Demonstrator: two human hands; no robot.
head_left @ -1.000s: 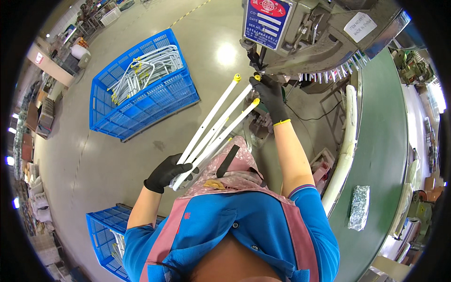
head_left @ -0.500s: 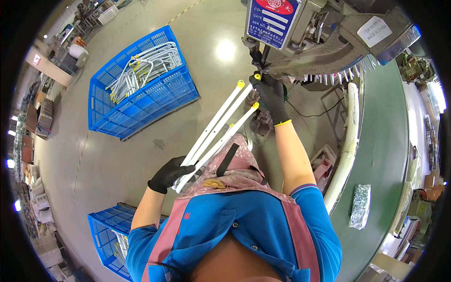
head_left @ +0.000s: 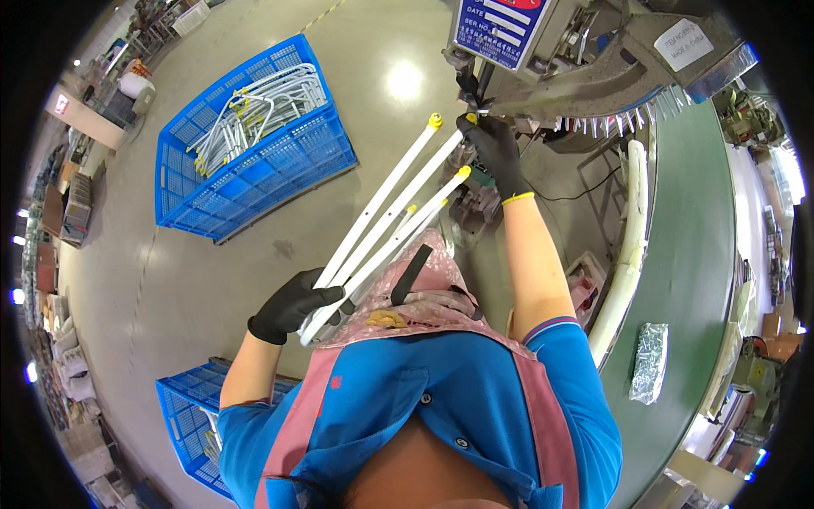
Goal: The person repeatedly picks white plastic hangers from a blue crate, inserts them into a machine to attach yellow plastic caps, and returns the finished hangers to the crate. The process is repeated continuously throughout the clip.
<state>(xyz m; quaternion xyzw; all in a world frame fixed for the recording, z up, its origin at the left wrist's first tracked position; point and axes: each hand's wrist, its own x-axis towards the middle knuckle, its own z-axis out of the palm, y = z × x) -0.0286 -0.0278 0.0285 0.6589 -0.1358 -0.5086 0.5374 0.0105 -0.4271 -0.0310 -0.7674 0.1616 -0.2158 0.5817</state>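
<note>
My left hand (head_left: 295,304), in a black glove, is closed around the lower ends of several white tubes (head_left: 379,220) with yellow end fittings. The tubes fan out up and to the right. At the upper end of the middle one, my black-gloved right hand (head_left: 494,153) pinches beside its yellow fitting (head_left: 471,119), just under the tool of a grey bench machine (head_left: 585,93). Two other yellow ends stick out free, one on each side of that tube. My right fingertips are partly hidden behind the fitting.
A blue plastic crate (head_left: 280,157) full of similar white tubes stands on the floor at the far left. Another blue crate (head_left: 182,394) is near my left elbow. On my right runs a green belt surface (head_left: 687,254) with a clear-wrapped packet (head_left: 649,363) and a long pale padded rail (head_left: 627,263).
My left hand has moved slightly left and up, and the tubes have spread further apart. My right hand stays by the machine's tool, a little higher in view.
</note>
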